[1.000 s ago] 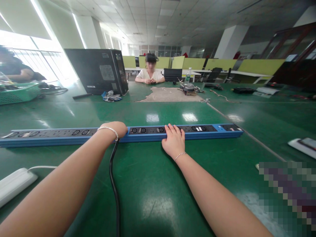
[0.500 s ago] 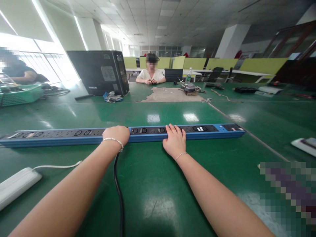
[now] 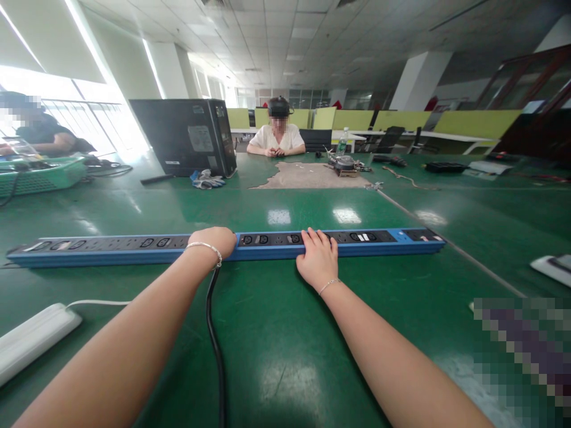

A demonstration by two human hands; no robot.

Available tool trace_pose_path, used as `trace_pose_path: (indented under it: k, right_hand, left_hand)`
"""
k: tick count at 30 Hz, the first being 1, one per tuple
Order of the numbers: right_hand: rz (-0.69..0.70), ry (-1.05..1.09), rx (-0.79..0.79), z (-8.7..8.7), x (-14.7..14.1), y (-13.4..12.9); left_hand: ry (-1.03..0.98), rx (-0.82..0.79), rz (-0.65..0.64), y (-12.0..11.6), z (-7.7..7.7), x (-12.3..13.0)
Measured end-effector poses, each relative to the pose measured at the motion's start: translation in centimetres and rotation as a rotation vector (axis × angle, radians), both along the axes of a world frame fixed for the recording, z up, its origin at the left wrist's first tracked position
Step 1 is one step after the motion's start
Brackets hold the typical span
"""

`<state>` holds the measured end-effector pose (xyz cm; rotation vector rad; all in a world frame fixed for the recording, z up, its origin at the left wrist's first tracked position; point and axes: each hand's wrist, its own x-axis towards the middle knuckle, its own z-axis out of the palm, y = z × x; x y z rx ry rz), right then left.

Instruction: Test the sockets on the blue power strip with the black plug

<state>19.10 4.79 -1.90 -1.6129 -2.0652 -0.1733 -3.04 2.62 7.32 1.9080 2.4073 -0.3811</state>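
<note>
A long blue power strip with black sockets along its top lies across the green table. My left hand is closed at the strip's middle, its fingertips hidden behind the fist. From under that hand a thick black power cable runs down toward me; its plug end is out of sight within the grip. My right hand grips the strip farther right, fingers laid over the sockets and thumb against the near side.
A white power strip with a white cord lies at left. Behind stand a black computer case, gloves and a green basket. One person sits opposite, another at far left. A bottle stands beyond.
The view has shifted slightly, so everything appears a little lower and farther right. Both hands keep their places on the blue strip. The person opposite has brought their hands together.
</note>
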Motion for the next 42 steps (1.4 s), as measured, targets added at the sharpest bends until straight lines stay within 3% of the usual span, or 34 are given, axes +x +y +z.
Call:
trace_pose_path:
  k: [9,14,17,21,23,27,32,37,42]
  right_hand:
    - [-0.002,0.001,0.003,0.0,0.1,0.0]
    - [-0.002,-0.011,0.004,0.0,-0.1,0.0]
    - [-0.008,-0.012,0.008,0.0,-0.1,0.0]
    - [-0.003,-0.013,0.003,-0.1,0.0,0.1]
    - [0.000,-0.015,0.000,-0.1,0.0,0.1]
    - [-0.004,-0.017,-0.005,0.0,0.0,0.0]
    - [0.001,-0.008,-0.006,0.0,0.0,0.0]
    - [0.002,-0.003,0.002,0.0,0.0,0.0]
    - [0.002,0.003,0.000,-0.1,0.0,0.0]
  left_hand:
    - [-0.116,0.163,0.114,-1.1,-1.4,-0.7]
    - [-0.135,0.189,0.114,-1.2,-1.8,-0.8]
    - [-0.126,0.194,0.128,-1.5,-0.9,-0.9]
    - [-0.103,0.316,0.160,-2.6,2.1,-1.2]
    - [-0.134,0.345,0.106,-3.1,3.5,-1.1]
    - [-0.289,0.301,0.078,-3.6,4.0,0.4]
    - [-0.389,0.195,-0.024,-1.7,2.3,3.2]
    - [-0.281,0.195,-0.166,1.7,1.3,5.6]
    - [-0.273,0.108,-0.098,3.8,0.9,6.9]
